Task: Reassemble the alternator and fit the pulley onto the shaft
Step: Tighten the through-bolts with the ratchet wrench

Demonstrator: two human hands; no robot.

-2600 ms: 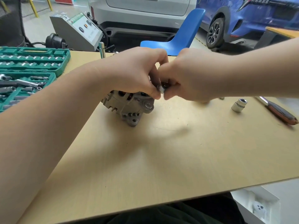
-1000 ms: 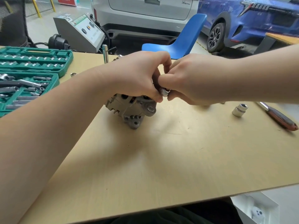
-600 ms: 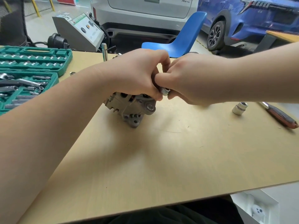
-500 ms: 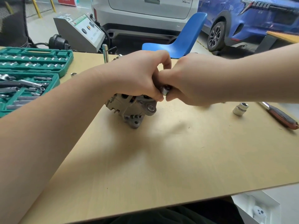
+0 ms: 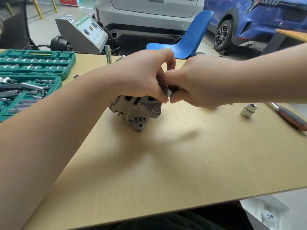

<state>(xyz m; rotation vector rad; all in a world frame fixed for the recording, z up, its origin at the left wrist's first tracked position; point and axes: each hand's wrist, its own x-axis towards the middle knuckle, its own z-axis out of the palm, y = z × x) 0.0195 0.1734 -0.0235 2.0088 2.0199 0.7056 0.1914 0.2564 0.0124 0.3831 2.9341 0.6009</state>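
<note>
A workshop with parked cars is seen behind a pale wooden bench point(image 5: 182, 163). The alternator point(image 5: 137, 112) is set on the bench, directly beneath the left hand point(image 5: 142, 75), which is curled over its top. A small metal part point(image 5: 169, 93) is pinched by the right hand point(image 5: 199, 83), touching the left fingertips.

A pale wooden desk point(image 5: 182, 163) fills the foreground of a garage with a grey concrete floor point(image 5: 41, 32). Behind the desk's far edge stands a blue plastic chair point(image 5: 187, 40). Left of the chair sits a grey console with a slanted panel point(image 5: 83, 34). Beyond the chair a white car point(image 5: 149, 12) is parked, and right of the chair a blue car point(image 5: 255, 19). Far left of the chair, yellow posts point(image 5: 37, 7) rise from the floor. Even daylight falls over everything.
</note>
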